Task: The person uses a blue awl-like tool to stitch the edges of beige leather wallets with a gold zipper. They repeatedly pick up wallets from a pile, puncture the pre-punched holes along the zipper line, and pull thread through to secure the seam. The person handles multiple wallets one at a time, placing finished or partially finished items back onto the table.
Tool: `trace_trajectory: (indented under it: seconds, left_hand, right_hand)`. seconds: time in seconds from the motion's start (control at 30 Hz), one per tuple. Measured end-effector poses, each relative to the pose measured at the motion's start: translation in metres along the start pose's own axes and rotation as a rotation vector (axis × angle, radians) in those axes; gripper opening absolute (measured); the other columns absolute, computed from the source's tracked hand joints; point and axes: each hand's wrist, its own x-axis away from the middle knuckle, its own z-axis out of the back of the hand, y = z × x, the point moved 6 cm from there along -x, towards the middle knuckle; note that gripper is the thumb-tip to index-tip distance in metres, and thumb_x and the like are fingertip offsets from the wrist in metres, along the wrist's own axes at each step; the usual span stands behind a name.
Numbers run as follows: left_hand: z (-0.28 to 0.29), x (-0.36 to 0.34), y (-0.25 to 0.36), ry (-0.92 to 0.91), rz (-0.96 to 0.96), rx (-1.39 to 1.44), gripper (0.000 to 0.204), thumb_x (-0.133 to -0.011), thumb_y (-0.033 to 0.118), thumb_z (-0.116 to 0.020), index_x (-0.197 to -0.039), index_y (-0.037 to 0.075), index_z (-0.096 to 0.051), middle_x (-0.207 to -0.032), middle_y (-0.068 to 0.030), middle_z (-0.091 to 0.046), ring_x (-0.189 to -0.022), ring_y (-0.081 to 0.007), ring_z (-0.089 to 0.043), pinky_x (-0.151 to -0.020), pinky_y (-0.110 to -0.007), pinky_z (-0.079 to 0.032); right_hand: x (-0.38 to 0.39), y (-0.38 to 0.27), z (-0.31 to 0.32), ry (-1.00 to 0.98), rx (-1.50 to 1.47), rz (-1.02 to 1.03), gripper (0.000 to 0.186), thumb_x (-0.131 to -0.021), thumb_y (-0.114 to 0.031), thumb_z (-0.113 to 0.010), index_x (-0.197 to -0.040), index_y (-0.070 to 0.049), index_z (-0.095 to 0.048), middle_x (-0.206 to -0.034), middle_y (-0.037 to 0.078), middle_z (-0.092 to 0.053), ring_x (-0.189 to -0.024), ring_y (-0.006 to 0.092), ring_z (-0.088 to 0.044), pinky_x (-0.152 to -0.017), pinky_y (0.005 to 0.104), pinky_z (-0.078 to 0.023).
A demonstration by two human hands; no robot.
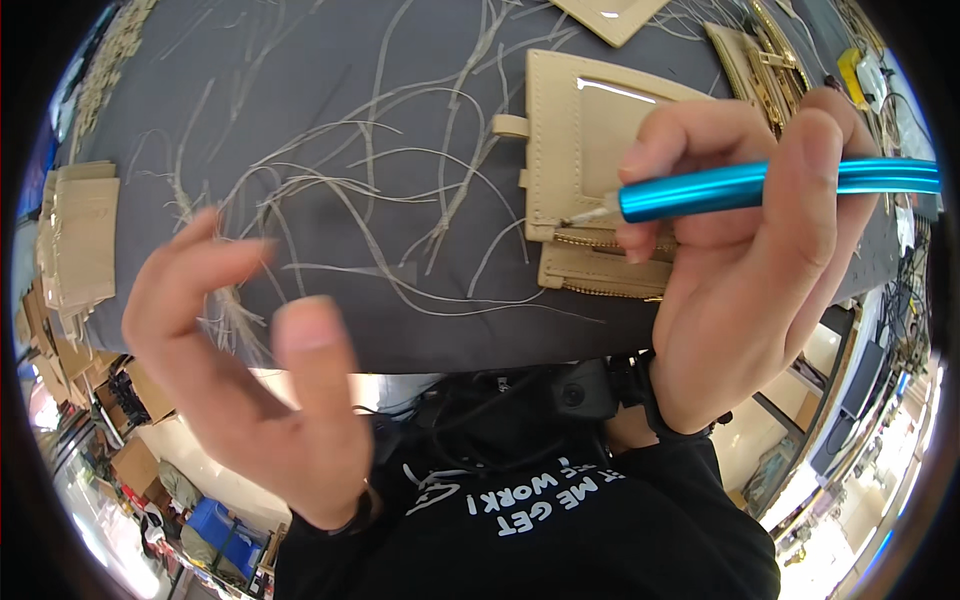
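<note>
Blue tool (760, 186) (right grip (745, 260)) on pouch (590, 150)

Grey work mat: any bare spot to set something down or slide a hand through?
Barest: mat top left, between the stacked beige pieces and trimmings. Crowded: centre strips, and right, where the right hand holds a blue tool on the beige pouch.

Thin pale offcut strips (400, 190) lay scattered across the dark grey counter (280, 70). At the counter's left edge sat a stack of beige pieces (80, 240); cardboard boxes (135, 465) stood below it.
</note>
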Motion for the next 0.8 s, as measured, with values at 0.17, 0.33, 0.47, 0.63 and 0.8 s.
trace_trajectory:
  seconds: [0.17, 0.33, 0.47, 0.63, 0.8]
  left_hand:
    - [0.021, 0.020, -0.059, -0.069, 0.326, -0.086, 0.039, -0.088, 0.030, -0.048, -0.109, -0.001, -0.041, -0.114, -0.0179, -0.039, -0.119, -0.0375, -0.033, -0.100, -0.046, -0.023]
    - [-0.016, 0.014, 0.003, -0.298, -0.044, -0.027, 0.054, -0.077, 0.042, -0.062, -0.102, 0.000, -0.040, -0.122, -0.0240, -0.034, -0.123, -0.0386, -0.028, -0.099, -0.045, -0.024]
    - [-0.040, -0.003, 0.018, -0.335, -0.122, -0.016, 0.048, -0.077, 0.034, -0.065, -0.098, -0.001, -0.040, -0.117, -0.0244, -0.034, -0.116, -0.0408, -0.033, -0.093, -0.043, -0.031]
    - [-0.021, -0.045, -0.018, -0.171, -0.092, -0.324, 0.031, -0.085, 0.024, -0.056, -0.100, -0.001, -0.045, -0.110, -0.0219, -0.040, -0.101, -0.0378, -0.044, -0.085, -0.040, -0.037]
    - [-0.011, -0.037, 0.022, -0.292, -0.172, -0.206, 0.041, -0.083, 0.025, -0.059, -0.116, 0.005, -0.047, -0.114, -0.0188, -0.042, -0.104, -0.0354, -0.044, -0.088, -0.040, -0.036]
  right_hand:
    - [0.000, -0.001, 0.005, -0.043, -0.208, 0.014, 0.032, -0.093, -0.035, -0.033, -0.104, -0.005, -0.033, -0.066, 0.016, -0.052, -0.043, 0.0156, -0.043, -0.039, 0.0248, -0.035]
    - [0.001, 0.000, 0.011, -0.045, -0.620, 0.026, 0.027, -0.094, -0.028, -0.030, -0.105, -0.005, -0.038, -0.063, 0.012, -0.049, -0.041, 0.0147, -0.037, -0.037, 0.0253, -0.030]
    - [0.001, -0.010, 0.025, -0.041, -0.674, 0.116, 0.026, -0.095, -0.027, -0.028, -0.105, -0.007, -0.041, -0.062, 0.011, -0.049, -0.040, 0.0139, -0.035, -0.037, 0.0253, -0.029]
    - [0.009, -0.017, 0.038, 0.006, -0.672, 0.096, 0.024, -0.095, -0.028, -0.029, -0.107, -0.009, -0.039, -0.062, 0.012, -0.049, -0.039, 0.0144, -0.036, -0.036, 0.0256, -0.030]
    - [0.014, -0.011, 0.047, 0.076, -0.607, 0.048, 0.023, -0.095, -0.028, -0.030, -0.107, -0.010, -0.037, -0.060, 0.012, -0.048, -0.039, 0.0163, -0.038, -0.036, 0.0260, -0.030]
